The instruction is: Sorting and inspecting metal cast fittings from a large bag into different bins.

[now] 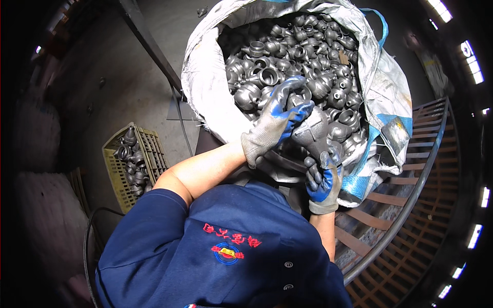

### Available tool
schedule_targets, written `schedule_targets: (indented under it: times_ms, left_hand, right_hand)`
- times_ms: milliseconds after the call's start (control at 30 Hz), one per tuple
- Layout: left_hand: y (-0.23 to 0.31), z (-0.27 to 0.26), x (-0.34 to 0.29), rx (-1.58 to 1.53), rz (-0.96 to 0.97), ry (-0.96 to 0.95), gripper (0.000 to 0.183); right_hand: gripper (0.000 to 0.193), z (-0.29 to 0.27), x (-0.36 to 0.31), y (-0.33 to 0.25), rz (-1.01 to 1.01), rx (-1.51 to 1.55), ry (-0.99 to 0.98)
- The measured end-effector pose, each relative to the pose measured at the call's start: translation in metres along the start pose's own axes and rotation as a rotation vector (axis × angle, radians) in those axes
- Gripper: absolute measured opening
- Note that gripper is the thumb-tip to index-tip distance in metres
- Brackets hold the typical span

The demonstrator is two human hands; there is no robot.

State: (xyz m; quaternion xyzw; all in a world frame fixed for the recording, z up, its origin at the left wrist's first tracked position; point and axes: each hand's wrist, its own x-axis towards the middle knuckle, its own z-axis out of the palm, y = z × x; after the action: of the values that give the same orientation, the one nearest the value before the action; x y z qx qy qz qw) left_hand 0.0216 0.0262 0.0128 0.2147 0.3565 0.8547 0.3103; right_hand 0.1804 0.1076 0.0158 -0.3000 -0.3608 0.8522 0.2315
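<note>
Both of my hands wear grey work gloves with blue coating and hold one grey cast metal fitting [311,132] over the near side of a big white bulk bag [206,95]. My left hand [277,115] curls round the fitting's upper end, where a round opening shows. Its lower, narrower end sits in the fingers of my right hand [324,177]. Below and beyond them the bag is heaped with similar castings [319,84], rounded bodies with short necks and open ends.
A yellow plastic crate [115,172] with more castings stands on the floor at left. A dark metal post [149,43] rises behind it. Right of me a curved metal rack [411,197] with rusty slats runs beside the bag. Blue straps [382,31] hang from the bag.
</note>
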Motion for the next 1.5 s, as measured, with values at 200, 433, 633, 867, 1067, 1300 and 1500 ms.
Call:
schedule_targets:
  times_ms: [200,433,633,867,1067,1300,1500]
  left_hand:
    - [-0.008,-0.016,0.024,0.391,0.234,0.089,0.019]
    - [-0.012,-0.018,0.030,0.139,0.151,0.024,0.022]
    - [0.001,0.000,0.015,1.145,0.592,-0.067,0.033]
    - [-0.013,0.000,-0.022,1.499,0.652,-0.255,0.060]
    - [0.008,-0.003,-0.041,1.202,0.679,-0.467,0.039]
    - [0.020,-0.003,-0.003,1.617,0.637,-0.470,0.061]
    - [0.018,-0.019,-0.004,1.306,0.874,-0.474,0.038]
  right_hand:
    - [0.024,0.001,0.000,0.005,0.095,0.022,-0.021]
    - [0.030,-0.002,0.001,0.003,0.296,0.145,0.004]
    - [0.044,0.001,0.008,-0.007,0.363,0.331,-0.147]
    - [0.044,-0.024,0.024,0.007,0.454,0.566,-0.076]
    - [0.022,-0.022,0.023,0.005,0.213,0.344,-0.080]
    - [0.016,-0.006,0.006,0.003,-0.004,0.166,0.024]
    - [0.017,-0.006,0.005,0.003,0.059,0.186,0.005]
